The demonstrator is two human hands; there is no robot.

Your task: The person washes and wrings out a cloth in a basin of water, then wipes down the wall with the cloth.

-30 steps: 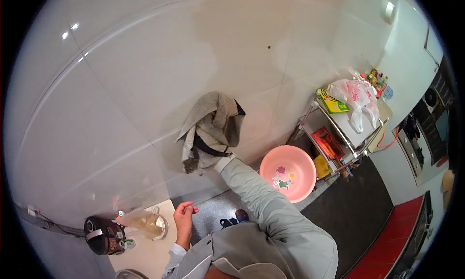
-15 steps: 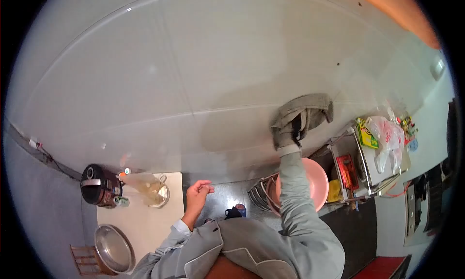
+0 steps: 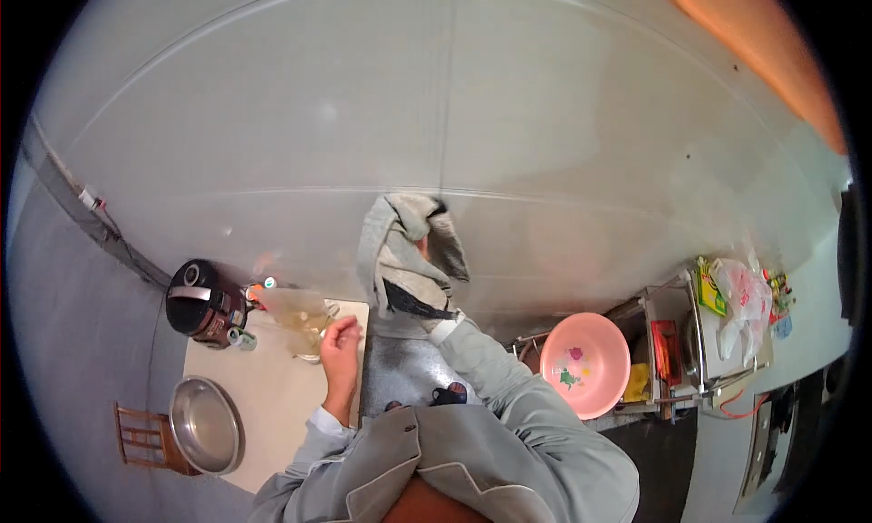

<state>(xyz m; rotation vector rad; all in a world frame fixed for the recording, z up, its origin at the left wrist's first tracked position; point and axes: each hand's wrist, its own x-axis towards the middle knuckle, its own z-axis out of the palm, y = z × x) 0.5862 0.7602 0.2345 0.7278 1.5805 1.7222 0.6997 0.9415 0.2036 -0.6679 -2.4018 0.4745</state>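
1 grey, crumpled fabric cloth with dark edges [image 3: 400, 246] is against the pale, glossy wall [image 3: 300, 142], in front of the person. The right hand [image 3: 423, 245] has hold of this cloth; folds cover most of it, so I cannot tell how tightly its fingers are closed. The left hand [image 3: 340, 341] holds nothing, with fingers loosely curled, above the edge of the cream-coloured, flat table [image 3: 282, 378].

Near the right arm is 1 round, pink plastic basin [image 3: 610, 369]; coloured pictures show on its inside bottom. Beside it, the metal-framed shelf cart [image 3: 714, 343] carries 1 white, red-printed plastic bag [image 3: 743, 310], whose content I cannot tell, and 1 yellow-and-green flat box [image 3: 709, 287]. On a lower level is 1 red, rectangular tray [image 3: 666, 352].

On the table are 1 round, silver metal basin [image 3: 207, 425], 1 dark, rounded cooker [image 3: 205, 305] and 1 small, green-and-silver can [image 3: 241, 339]. Behind the left hand stands 1 translucent, yellowish vessel [image 3: 295, 312], partly hidden.
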